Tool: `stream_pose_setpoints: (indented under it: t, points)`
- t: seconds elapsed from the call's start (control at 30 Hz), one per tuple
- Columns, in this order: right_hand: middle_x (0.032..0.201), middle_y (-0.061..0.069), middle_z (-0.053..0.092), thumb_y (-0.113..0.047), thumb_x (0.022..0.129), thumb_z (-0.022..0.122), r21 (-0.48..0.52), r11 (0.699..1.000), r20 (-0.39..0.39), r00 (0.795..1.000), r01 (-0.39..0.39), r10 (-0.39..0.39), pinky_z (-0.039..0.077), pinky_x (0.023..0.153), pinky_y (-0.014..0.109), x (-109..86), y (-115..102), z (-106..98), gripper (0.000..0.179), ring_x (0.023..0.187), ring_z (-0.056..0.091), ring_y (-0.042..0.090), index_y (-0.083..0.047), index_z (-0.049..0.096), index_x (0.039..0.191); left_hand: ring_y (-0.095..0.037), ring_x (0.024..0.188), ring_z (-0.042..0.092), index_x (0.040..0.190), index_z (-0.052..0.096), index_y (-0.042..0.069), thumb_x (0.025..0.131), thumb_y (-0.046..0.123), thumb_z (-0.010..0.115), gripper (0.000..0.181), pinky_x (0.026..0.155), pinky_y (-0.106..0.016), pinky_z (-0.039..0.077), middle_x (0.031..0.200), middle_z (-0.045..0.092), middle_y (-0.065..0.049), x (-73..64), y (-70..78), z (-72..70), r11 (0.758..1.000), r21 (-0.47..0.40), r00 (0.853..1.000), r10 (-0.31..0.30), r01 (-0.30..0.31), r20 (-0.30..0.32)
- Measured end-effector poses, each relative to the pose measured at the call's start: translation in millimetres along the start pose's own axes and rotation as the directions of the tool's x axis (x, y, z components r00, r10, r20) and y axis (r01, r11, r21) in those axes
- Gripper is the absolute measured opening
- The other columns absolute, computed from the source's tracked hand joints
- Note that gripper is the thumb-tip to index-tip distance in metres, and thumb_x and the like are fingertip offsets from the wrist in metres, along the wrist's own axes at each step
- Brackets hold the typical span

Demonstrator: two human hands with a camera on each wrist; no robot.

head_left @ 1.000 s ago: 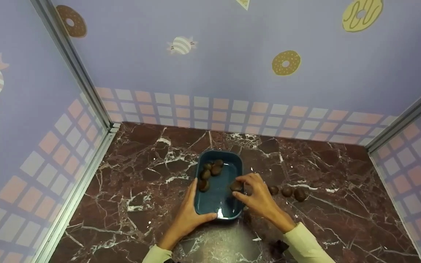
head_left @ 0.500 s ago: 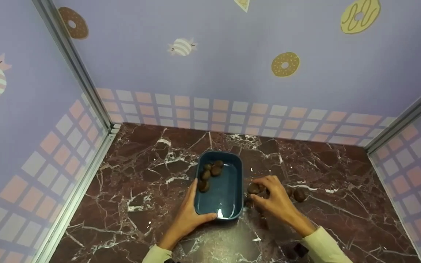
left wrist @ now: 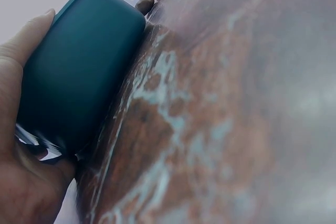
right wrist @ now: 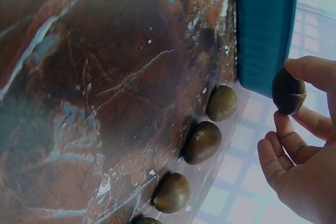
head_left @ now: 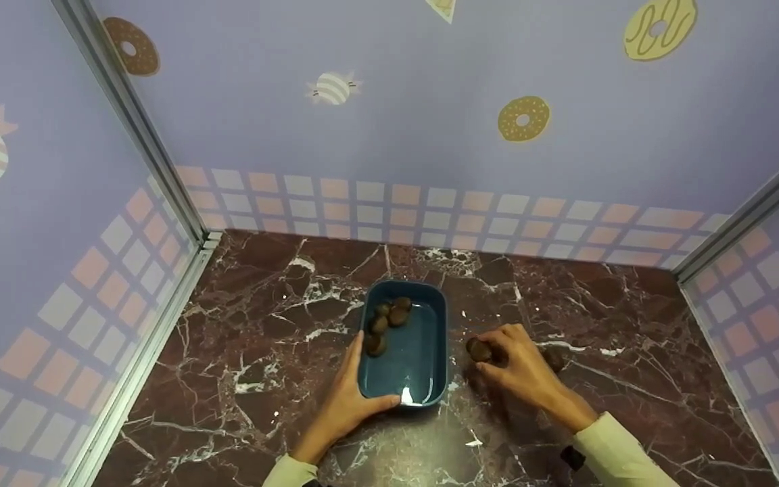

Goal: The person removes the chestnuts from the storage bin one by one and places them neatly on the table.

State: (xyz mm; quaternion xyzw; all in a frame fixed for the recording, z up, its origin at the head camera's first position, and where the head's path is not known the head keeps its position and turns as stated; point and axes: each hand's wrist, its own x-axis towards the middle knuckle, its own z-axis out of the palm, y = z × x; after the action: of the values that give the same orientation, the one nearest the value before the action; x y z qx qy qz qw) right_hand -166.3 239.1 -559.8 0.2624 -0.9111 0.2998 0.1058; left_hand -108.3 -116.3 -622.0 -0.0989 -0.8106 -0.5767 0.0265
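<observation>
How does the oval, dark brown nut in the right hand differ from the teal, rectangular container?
The oval, dark brown nut is far smaller than the teal, rectangular container. The right hand pinches the nut above the brown marbled surface, on which the container rests. The nut looks solid; the container is hollow and open-topped. Both have rounded outlines.

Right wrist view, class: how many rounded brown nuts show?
5: one nut pinched by the right hand, four nuts on the brown marbled surface, one cropped; more may be hidden.
</observation>
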Motion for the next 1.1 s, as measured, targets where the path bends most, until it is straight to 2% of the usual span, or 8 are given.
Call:
stream_pose_setpoints:
  t: [0.33,0.8,1.1]
  points:
    - [0.105,0.002,0.063,-0.010,0.082,0.095,-0.049,0.998,0.059,0.997,0.050,-0.047,0.049,0.080,0.037,-5.4,4.9,10.8,0.044,0.098,0.050,0.017,-0.003,0.078,0.122,-0.049,0.164,0.022,0.176,0.014,0.003,0.075,0.038,0.103,0.140,0.127,-0.069,0.025,0.180,0.018,-0.027,0.7,-1.9,-0.9,1.000,-0.016,1.000,0.008,-0.008,0.015]
    - [0.109,0.004,0.068,-0.009,0.080,0.096,-0.085,0.996,0.078,0.996,0.038,-0.032,0.054,0.086,0.043,-15.6,11.4,19.6,0.045,0.104,0.056,0.022,-0.003,0.079,0.121,-0.050,0.163,0.024,0.176,0.013,0.003,0.075,0.038,0.104,0.140,0.127,-0.069,0.025,0.180,0.018,-0.028,0.4,-0.3,-1.1,1.000,-0.009,1.000,0.006,-0.006,0.013]
    - [0.106,0.002,0.069,-0.007,0.080,0.095,-0.092,0.994,0.061,0.997,0.051,-0.046,0.052,0.080,0.037,-15.2,12.6,19.5,0.037,0.099,0.054,0.018,-0.005,0.080,0.114,-0.049,0.164,0.022,0.177,0.013,0.005,0.076,0.039,0.104,0.140,0.127,-0.070,0.025,0.180,0.016,-0.028,0.4,-1.2,-1.7,1.000,-0.007,1.000,-0.002,0.002,0.017]
